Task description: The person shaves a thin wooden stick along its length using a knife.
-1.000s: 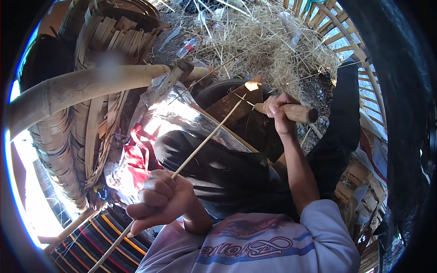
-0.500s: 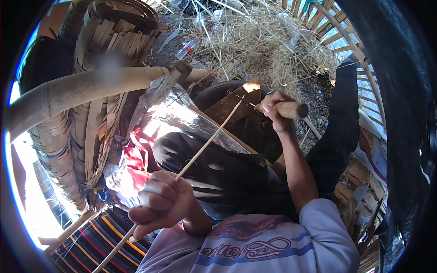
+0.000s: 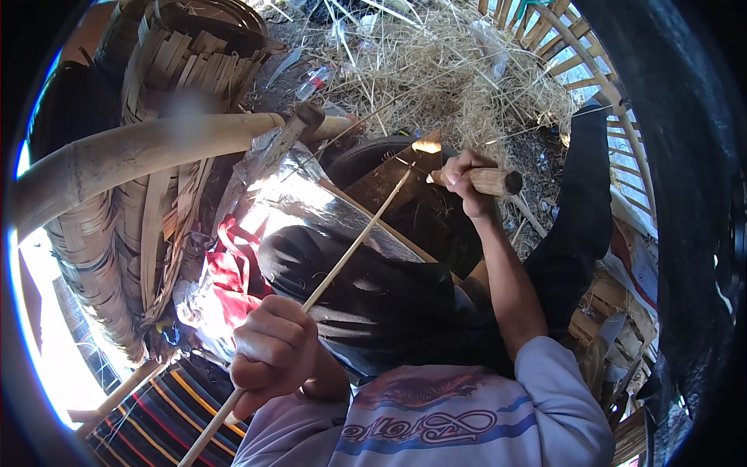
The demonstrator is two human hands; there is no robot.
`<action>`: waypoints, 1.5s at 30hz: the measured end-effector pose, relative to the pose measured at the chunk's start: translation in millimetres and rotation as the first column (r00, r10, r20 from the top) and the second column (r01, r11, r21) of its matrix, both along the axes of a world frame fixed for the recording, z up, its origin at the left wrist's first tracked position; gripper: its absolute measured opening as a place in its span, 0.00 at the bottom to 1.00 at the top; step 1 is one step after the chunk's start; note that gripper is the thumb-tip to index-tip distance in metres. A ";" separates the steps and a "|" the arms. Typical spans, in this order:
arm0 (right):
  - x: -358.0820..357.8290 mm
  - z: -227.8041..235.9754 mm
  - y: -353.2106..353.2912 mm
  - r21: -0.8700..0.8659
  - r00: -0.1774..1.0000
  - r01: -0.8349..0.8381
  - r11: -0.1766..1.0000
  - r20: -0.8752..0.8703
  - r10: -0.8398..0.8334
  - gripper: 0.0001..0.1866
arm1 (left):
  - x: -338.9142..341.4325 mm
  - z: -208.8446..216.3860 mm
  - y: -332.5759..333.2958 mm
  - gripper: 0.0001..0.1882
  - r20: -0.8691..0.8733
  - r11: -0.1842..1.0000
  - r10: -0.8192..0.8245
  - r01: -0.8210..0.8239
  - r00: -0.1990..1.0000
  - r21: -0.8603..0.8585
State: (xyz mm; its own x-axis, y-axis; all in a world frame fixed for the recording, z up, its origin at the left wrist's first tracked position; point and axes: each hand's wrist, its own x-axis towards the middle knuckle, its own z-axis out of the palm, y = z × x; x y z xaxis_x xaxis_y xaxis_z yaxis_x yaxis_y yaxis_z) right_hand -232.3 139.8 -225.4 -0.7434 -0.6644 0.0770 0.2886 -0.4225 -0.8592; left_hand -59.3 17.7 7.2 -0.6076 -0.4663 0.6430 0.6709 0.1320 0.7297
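the left hand (image 3: 274,342) has rolled over the last second, its thumb now tucked farther under, probably offering another side of the thin stick (image 3: 358,243) to the slim blade (image 3: 401,159). its fingers clench the stick, which slants above the lap (image 3: 389,300), tip near the lit corner of a brown board (image 3: 381,180). the right hand (image 3: 467,180), forearm stretched forward, grasps a wooden handle (image 3: 494,181); the blade crosses the tip, contact unclear.
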 end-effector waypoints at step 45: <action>39.1 118.3 -7.0 -0.348 0.999 -0.043 0.937 -0.042 0.030 0.14 | 8.5 -8.1 -1.8 0.29 0.014 0.936 0.348 -0.348 0.937 0.059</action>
State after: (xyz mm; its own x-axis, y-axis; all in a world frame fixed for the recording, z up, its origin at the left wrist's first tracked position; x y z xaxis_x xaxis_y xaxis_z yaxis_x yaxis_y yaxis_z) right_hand -193.2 132.9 -107.1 -0.7119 -0.6175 0.3344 0.2815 -0.6872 -0.6697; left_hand -50.8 15.9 -0.9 -0.4022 -0.6861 0.6062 0.5884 0.3136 0.7453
